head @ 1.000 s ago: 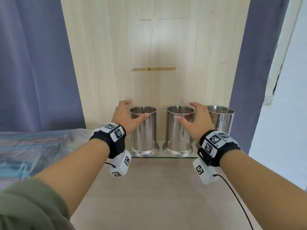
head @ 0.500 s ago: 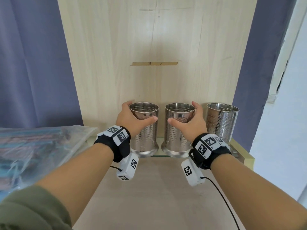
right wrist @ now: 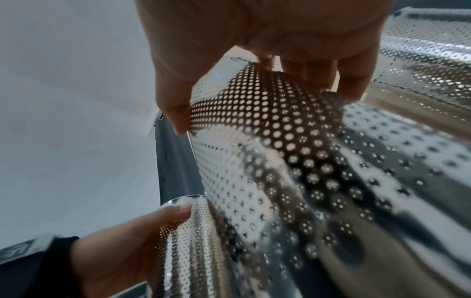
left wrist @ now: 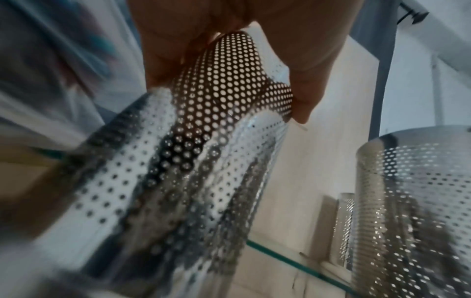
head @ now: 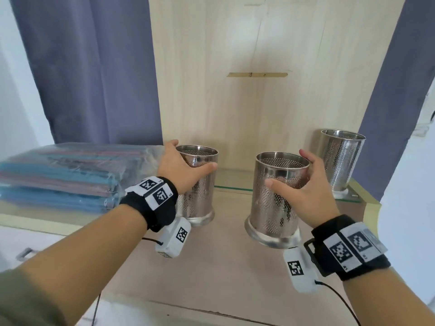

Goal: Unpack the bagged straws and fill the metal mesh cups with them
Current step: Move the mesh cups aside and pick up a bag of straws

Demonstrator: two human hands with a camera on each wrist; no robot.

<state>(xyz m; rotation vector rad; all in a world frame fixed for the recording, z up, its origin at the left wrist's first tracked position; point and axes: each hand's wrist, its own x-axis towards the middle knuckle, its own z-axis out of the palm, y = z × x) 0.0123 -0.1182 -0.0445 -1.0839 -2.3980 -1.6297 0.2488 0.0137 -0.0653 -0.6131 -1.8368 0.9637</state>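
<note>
Three metal mesh cups are showing, shiny steel cylinders pierced with small round holes and flaring to a solid foot. The left hand (head: pixel 182 167) is wrapping its thumb and fingers around the upper wall of the left cup (head: pixel 199 201), which is standing upright on the pale wooden counter (head: pixel 223 274). The right hand (head: pixel 306 187) is curling around the upper part of the middle cup (head: pixel 275 208) in the same way, thumb across the near side and fingers on the far side; whether its foot is touching the counter cannot be told. The third cup (head: pixel 341 158) is standing apart at the back right on a glass shelf (head: pixel 231 182), with no hand on it. Bagged straws (head: pixel 63 175), blue and reddish inside clear plastic, are lying stacked on the surface to the left, just beside the left hand. A light wooden panel (head: pixel 259 55) is rising behind the cups, and grey-blue curtains (head: pixel 94 67) are hanging on both sides of it.
</note>
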